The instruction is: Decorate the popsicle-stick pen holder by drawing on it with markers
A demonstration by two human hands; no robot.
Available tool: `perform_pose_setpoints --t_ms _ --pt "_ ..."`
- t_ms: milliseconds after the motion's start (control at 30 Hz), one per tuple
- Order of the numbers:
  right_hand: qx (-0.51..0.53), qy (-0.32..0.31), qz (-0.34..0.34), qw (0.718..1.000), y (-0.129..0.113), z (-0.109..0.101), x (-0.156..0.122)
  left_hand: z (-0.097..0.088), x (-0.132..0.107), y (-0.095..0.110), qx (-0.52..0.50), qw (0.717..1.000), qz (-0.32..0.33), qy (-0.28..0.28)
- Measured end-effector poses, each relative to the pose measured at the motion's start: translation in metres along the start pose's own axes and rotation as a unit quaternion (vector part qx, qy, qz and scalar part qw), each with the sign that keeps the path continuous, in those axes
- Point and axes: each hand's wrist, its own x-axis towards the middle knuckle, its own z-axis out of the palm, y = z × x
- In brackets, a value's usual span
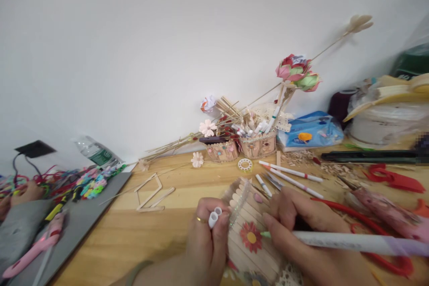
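My left hand is closed, with two white marker caps between its fingers and the edge of a craft-stick piece against it. That piece is made of wooden sticks side by side, with a glittery strip near its scalloped edge and a red flower with a yellow centre. My right hand grips a white marker, whose green tip touches or nearly touches the wood beside the flower's right petals. Lace shows at the piece's lower edge, partly hidden.
Loose markers lie beyond my right hand. Two decorated stick baskets stand by the wall. A pink glue gun and red cord lie right. A co-worker's hand and another pink glue gun are at left.
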Motion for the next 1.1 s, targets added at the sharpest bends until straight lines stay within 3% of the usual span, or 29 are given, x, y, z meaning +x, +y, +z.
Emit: perform_pose_setpoints --t_ms 300,1100 --pt "-0.004 -0.005 -0.027 1.000 0.0032 0.0033 -0.0015 0.0002 -0.0011 0.0020 0.001 1.000 -0.030 0.007" --pt "-0.015 0.004 -0.054 0.998 0.0065 0.0011 -0.0013 0.0023 0.0007 0.0041 -0.037 0.999 -0.031 0.025"
